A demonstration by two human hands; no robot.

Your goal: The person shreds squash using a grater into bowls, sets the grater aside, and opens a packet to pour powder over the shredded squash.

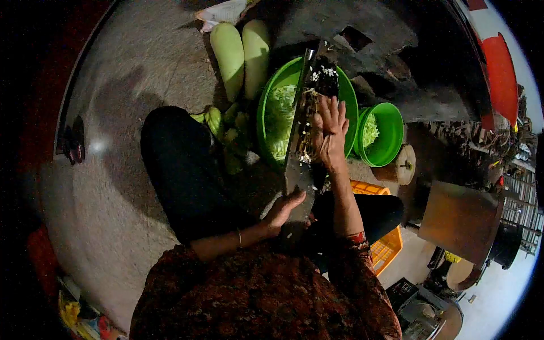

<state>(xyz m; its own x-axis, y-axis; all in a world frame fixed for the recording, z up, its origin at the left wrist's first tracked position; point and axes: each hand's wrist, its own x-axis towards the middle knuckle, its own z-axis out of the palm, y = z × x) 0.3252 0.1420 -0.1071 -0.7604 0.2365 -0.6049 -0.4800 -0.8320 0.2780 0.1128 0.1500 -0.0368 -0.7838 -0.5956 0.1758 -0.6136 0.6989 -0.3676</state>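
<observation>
A long, dark board grater (296, 181) leans over a large green basin (262, 122). White bits stick to its upper part. Pale green shreds (280, 113) lie in the basin. My left hand (279, 214) grips the grater's near end, thumb across the top. My right hand (330, 133) lies on the grater's upper half with fingers stretched out; no piece of vegetable shows under it. Beyond the basin's left side rest two whole pale green gourds (228, 59). Green trimmings (229, 130) are piled on the floor by my left knee.
A smaller green bucket (391, 139) with shreds stands right of the basin, beside a round wooden block (406, 164). An orange plastic crate (391, 249) is under my right leg. A brown panel (459, 218) and stacked firewood (470, 136) are farther right.
</observation>
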